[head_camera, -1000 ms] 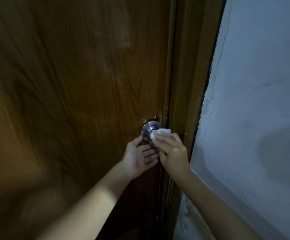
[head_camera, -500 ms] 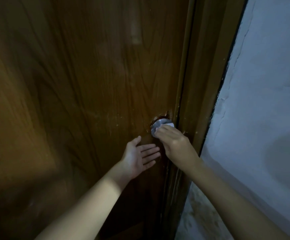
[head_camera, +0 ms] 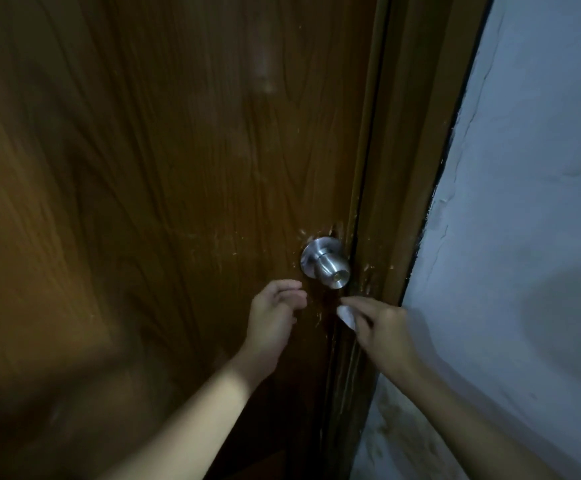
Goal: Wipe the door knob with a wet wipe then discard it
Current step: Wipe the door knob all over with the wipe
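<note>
A: Just below the door knob (head_camera: 327,263), the right hand (head_camera: 384,336) is hanging w/ the wet wipe (head_camera: 347,315) pinched in its fingers (head_camera: 361,303). Wipe's bunched up white, sticking out from under the fingertips on the side toward the door.

B: Is it touching the knob?

A: No. Knob's sitting clear above the grip, bare metal, w/ its round plate (head_camera: 311,254) flat on the wooden door (head_camera: 178,168). Small gap btwn the wipe and the knob's underside.

B: And the other hand?

A: The left hand (head_camera: 275,317) is hovering beside the wipe hand, across a dark strip of door. Fingers are curling loosely inward, thumb up top, nothing in it. Not touching the knob, which is up and to the wipe side of it.

B: So grip state?

A: Right's fingers are closed together on the wipe. Left's fingers are apart, half curled, holding nothing.

B: Anything else around?

A: Door frame (head_camera: 417,168) is running right behind the wipe hand, close to the knuckles. Pale wall (head_camera: 524,202) is lying past the frame, on the outer side of that hand; paint's cracked along the edge. Scuffs are showing on the wood around the plate. Lighting's dim, so finer detail of the wipe I can't tell.
</note>
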